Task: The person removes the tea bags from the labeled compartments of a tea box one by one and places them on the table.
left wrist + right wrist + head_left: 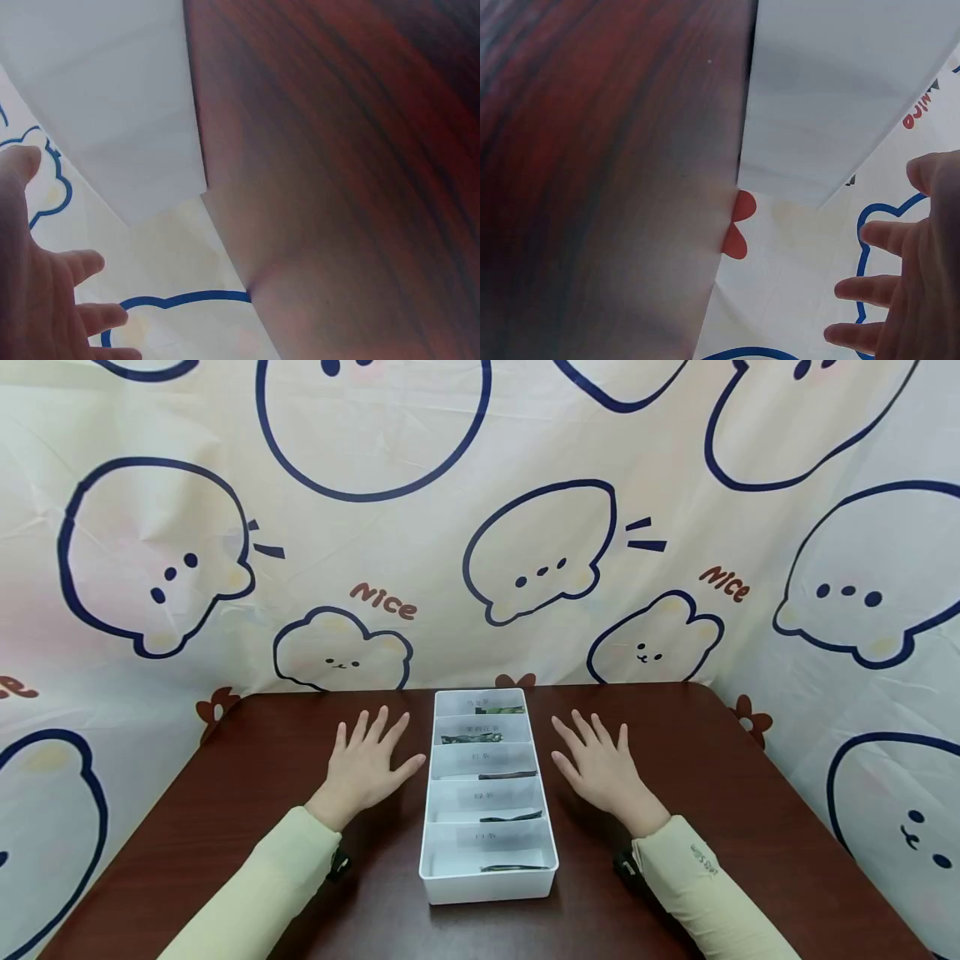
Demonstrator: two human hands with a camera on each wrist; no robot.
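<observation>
A long white divided box (487, 887) stands between the two hands in the head view, with several compartments in a row from near to far. Each compartment has a small printed label and a slim packet lying toward its right side, such as the dark one in the nearest compartment (515, 867) and the green one in the farthest (500, 710). Left of the box, the left hand (365, 768) is spread, palm down, holding nothing. The right hand (600, 768) is spread likewise on the other side. In both wrist views the box's outer wall (112, 97) rises beside the hand.
Under everything lies a dark red-brown wooden table (285, 752) with rounded far corners. A pale curtain (435, 560) with blue cartoon outlines hangs behind and along both sides. Dark wrist bands (339, 865) show below the light sleeves (258, 885).
</observation>
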